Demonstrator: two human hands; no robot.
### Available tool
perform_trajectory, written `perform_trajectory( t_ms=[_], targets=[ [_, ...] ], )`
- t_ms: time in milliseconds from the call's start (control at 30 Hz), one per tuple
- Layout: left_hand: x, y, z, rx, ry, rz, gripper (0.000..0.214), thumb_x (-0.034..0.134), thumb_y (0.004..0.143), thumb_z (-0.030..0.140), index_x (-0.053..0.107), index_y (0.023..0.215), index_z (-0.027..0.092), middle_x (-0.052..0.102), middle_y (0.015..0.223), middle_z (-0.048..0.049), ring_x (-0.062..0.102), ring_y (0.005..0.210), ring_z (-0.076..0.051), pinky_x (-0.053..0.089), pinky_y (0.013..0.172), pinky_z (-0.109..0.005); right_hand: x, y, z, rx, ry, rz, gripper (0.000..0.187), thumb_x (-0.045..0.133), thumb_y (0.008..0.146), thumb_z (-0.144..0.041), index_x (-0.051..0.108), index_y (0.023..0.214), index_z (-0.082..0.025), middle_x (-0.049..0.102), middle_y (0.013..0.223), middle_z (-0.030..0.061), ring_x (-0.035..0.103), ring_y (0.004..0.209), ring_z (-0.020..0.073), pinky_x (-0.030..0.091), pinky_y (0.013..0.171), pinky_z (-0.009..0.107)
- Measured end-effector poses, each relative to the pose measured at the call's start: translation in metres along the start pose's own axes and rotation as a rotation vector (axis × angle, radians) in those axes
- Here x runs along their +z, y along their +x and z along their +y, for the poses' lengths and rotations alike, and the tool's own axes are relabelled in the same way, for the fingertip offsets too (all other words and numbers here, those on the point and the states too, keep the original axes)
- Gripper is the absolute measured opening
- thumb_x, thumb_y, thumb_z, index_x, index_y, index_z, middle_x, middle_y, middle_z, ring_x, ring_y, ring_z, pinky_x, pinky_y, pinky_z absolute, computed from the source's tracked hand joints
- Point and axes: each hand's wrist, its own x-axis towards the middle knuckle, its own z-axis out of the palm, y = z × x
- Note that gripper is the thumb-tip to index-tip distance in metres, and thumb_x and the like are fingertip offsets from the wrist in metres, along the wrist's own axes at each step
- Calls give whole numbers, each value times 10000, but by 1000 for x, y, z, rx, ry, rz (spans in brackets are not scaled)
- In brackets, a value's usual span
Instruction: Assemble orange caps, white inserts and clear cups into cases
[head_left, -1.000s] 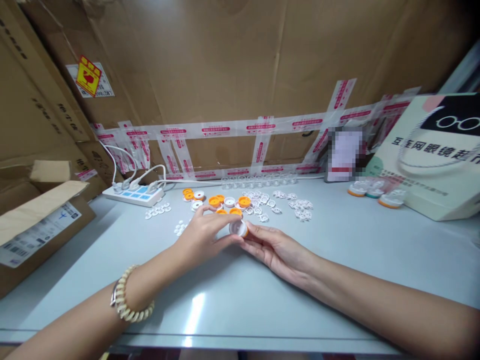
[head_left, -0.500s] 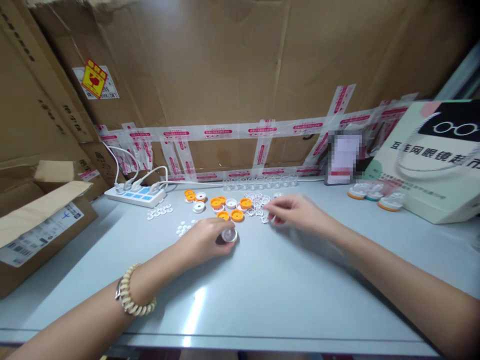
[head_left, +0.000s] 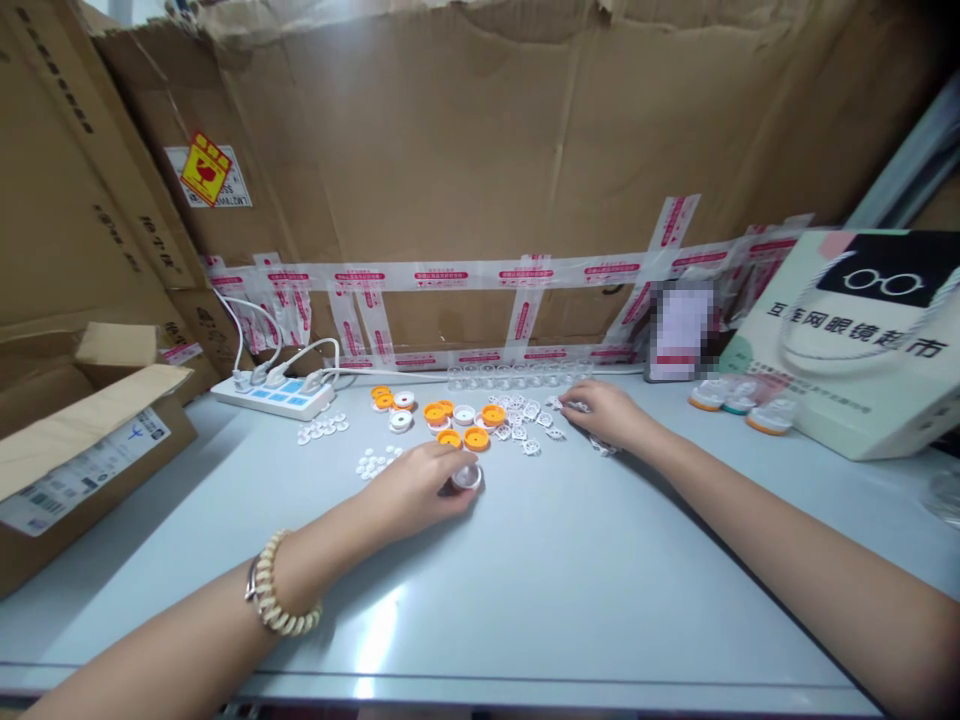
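Observation:
My left hand (head_left: 420,488) is closed around a small round white cap with a clear, shiny top (head_left: 466,477), just above the table in front of the orange caps. My right hand (head_left: 606,412) is at the right side of a loose spread of white openwork plastic pieces (head_left: 517,410). Its fingers are curled down with the tips close together; whether a piece is pinched there is hidden. One white openwork piece (head_left: 604,447) shows from under this hand. Orange round caps (head_left: 476,438) and a white round cap (head_left: 464,414) lie between the hands.
Small white discs (head_left: 375,462) and more small white parts (head_left: 322,428) lie to the left. Clear cups (head_left: 517,375) stand in rows at the back. A power strip (head_left: 274,393), an opened carton (head_left: 97,450), a phone (head_left: 681,330), finished-looking round pieces (head_left: 771,415) and a paper bag (head_left: 847,350) surround them.
My right hand has moved to the right, and the white openwork pieces are more spread out. My left hand still holds the cap. The view has tilted slightly.

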Motion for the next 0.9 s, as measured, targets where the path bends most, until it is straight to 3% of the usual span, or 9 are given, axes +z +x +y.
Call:
perform_trajectory(
  t_ms=[267,500,567,633,700,800,900],
  targets=[
    [0,-1,-1,13,-5,3,279,530,802,226,579,1069,165,662,933,-95,611,829,-222,478,704,-331,-11,-4,-7,-39,-36,11,203,526,770,-244,690,865,-170,696,953,106,607,900,246,406,759,303],
    [-4,-1,1,-5,-17,-18,382,600,786,289,544,1146,176,645,1081,-125,610,954,-277,496,787,-416,-20,-7,-9,-19,58,50,131,530,778,-279,633,744,-205,686,848,65,616,814,217,428,706,296],
    [-6,-1,3,24,-33,52,407,621,785,329,539,1157,187,612,1162,-130,576,1047,-285,468,870,-450,-29,-10,-20,-17,206,77,162,527,789,-325,624,769,-197,683,833,57,621,785,195,442,708,291],
    [-8,0,4,63,-58,167,400,610,805,330,529,1170,190,590,1203,-127,544,1109,-268,438,931,-445,-40,-15,-40,15,566,90,245,552,771,-403,620,792,-168,672,757,52,624,701,170,462,665,282],
    [-10,-1,7,94,-86,300,375,587,830,293,516,1183,189,598,1190,-119,550,1100,-241,444,930,-414,-50,-23,-66,26,852,5,301,590,737,-440,635,805,-150,652,683,32,609,615,144,466,609,269],
    [-14,-2,13,116,-154,472,353,592,831,249,526,1172,180,635,1122,-111,587,1031,-222,467,883,-388,-61,-35,-106,-44,1027,-86,275,608,732,-412,665,818,-157,656,692,22,578,565,111,471,582,260],
    [-18,-3,21,98,-290,550,239,600,825,216,598,1059,167,685,975,-84,630,890,-188,497,795,-333,-65,-44,-130,-117,1116,-108,193,621,742,-351,635,811,-171,653,724,10,577,569,98,486,593,259]
  ],
)
